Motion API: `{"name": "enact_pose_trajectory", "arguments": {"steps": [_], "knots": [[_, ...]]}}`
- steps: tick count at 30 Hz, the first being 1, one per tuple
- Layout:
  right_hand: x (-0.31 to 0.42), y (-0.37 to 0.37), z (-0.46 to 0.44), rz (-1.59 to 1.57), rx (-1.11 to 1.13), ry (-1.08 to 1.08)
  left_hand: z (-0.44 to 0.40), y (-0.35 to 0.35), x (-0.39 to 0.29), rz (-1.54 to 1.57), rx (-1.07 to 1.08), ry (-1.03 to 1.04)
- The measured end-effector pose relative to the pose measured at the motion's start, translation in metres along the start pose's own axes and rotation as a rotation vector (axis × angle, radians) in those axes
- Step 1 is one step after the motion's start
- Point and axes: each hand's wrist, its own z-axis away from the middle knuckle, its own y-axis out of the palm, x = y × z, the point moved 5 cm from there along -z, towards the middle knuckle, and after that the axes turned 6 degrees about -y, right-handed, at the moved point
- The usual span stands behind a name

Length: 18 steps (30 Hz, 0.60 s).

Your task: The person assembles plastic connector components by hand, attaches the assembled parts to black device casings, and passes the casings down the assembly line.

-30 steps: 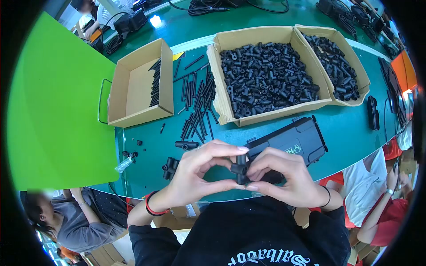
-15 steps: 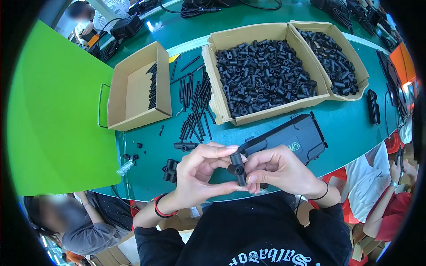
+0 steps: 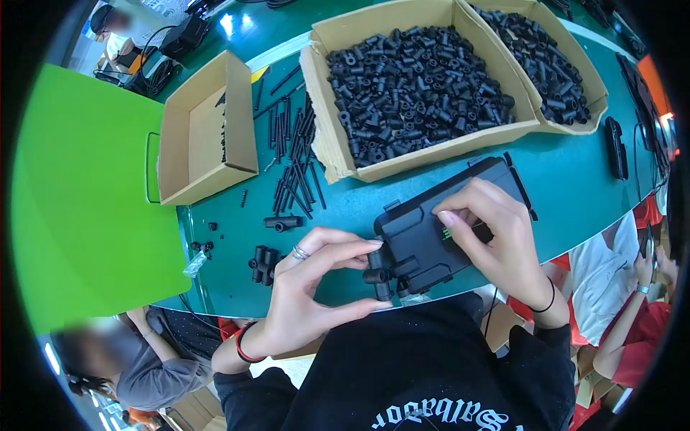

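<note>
My left hand (image 3: 305, 287) holds a black cross-shaped tube fitting (image 3: 378, 271) upright between thumb and fingertips. Over the black plastic case (image 3: 413, 233), my right hand (image 3: 499, 233) has its thumb and fingers pinched together; whatever may be between them is hidden. The fitting stands just beside the left edge of the case. To the left of my left hand, several black fittings (image 3: 264, 263) sit in a cluster, with one more fitting (image 3: 282, 223) lying above them.
Two cardboard boxes (image 3: 442, 147) (image 3: 586, 128) hold black fittings. Black rods (image 3: 291, 140) lie left of them, beside another carton (image 3: 241, 169). A green panel (image 3: 93, 194) stands left, near small parts and a plastic bag (image 3: 194, 266). People (image 3: 158, 359) (image 3: 636, 330) sit on both sides.
My right hand has left the fitting and moved up and right over the case. My left hand still holds the fitting. The view has shifted, so the boxes appear higher.
</note>
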Motion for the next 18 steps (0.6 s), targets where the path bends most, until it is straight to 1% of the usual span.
{"name": "enact_pose_trajectory", "arguments": {"steps": [3, 7, 9, 11, 13, 18], "knots": [[-0.0047, -0.0014, 0.0007, -0.074, -0.023, 0.058, 0.0016, 0.0046, -0.0015, 0.028, -0.021, -0.029], [-0.0058, 0.0005, 0.0016, -0.066, 0.009, 0.001, 0.0023, 0.0065, -0.0056, 0.002, -0.05, -0.04], [-0.0063, 0.0, 0.0019, -0.057, 0.011, -0.012, 0.0023, 0.004, -0.003, 0.092, -0.099, -0.07], [-0.0062, -0.0001, 0.0025, -0.05, 0.016, -0.027, 0.0027, 0.0071, -0.0065, 0.041, -0.098, -0.073], [-0.0068, -0.0002, 0.003, -0.048, 0.019, -0.026, 0.0032, 0.0096, -0.0051, 0.096, -0.092, -0.108], [-0.0082, -0.0003, 0.0032, -0.054, 0.018, -0.028, 0.0042, 0.0115, -0.0021, 0.125, -0.095, -0.119]]}}
